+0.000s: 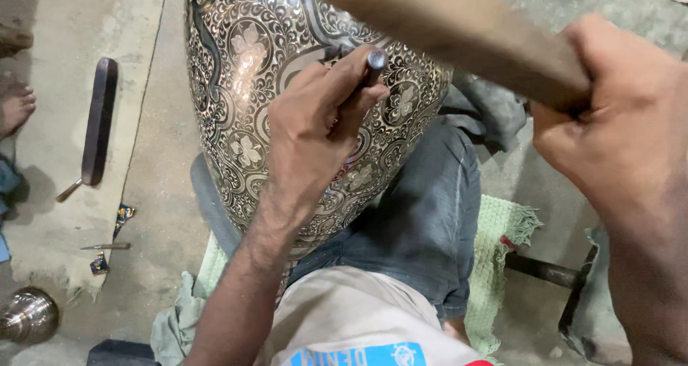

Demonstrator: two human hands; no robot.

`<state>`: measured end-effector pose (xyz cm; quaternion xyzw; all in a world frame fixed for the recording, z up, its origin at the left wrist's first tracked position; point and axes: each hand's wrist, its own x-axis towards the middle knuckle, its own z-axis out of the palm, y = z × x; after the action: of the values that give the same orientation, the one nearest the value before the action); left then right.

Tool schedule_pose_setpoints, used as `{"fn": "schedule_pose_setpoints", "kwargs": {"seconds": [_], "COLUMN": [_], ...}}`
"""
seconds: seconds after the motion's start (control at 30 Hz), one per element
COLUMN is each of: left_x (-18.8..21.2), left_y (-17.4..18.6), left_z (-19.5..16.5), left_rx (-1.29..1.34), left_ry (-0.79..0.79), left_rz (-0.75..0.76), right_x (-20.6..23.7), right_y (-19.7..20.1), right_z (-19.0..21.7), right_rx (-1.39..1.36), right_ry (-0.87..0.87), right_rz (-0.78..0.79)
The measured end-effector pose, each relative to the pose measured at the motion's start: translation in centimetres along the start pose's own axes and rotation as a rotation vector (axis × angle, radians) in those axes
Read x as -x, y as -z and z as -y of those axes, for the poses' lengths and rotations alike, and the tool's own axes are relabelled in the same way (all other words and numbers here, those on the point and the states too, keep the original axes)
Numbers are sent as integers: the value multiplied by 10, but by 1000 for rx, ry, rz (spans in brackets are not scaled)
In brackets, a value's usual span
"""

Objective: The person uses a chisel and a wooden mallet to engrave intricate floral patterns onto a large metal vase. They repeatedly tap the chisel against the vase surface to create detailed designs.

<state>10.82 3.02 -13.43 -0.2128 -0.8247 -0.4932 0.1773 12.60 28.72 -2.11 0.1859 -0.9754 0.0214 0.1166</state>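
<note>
The left hand (315,133) is pinching a chisel (371,63) against the vase (244,86) lying across the lap at 12 o'clock; the right hand (616,129) is clenching a mallet (459,29) — engraving is covering all the visible surface, little bare.

The left hand (315,122) is reaching forward on a straight forearm, fingers pinching closed around a thin rod. The right hand (616,129) is hovering raised at the right, fist wrapping tightly round a handle.

Vase (244,65) top cut off; mallet (459,29) head blurred, out of frame; chisel (375,61) tip hidden.
</note>
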Motion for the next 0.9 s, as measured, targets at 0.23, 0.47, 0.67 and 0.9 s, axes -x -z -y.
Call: {"fn": "schedule_pose_setpoints", "kwargs": {"seconds": [0.23, 0.47, 0.67, 0.9], "left_x": [-8, -17, -24, -33], "left_y": [7, 15, 17, 15], "left_z": [-3, -4, -4, -3], "left_rx": [-1, -34, -69, -78], "left_ry": [4, -95, -102, -147], "left_rz": [85, 122, 218, 295], "right_x": [11, 19, 31, 43], "right_y": [-11, -15, -28, -38], "right_z": [-4, -4, -7, -7], "right_rx": [-9, -86, -169, -492], "right_ry": [-23, -132, -190, -309], "right_rz": [-50, -30, -99, -141]}}
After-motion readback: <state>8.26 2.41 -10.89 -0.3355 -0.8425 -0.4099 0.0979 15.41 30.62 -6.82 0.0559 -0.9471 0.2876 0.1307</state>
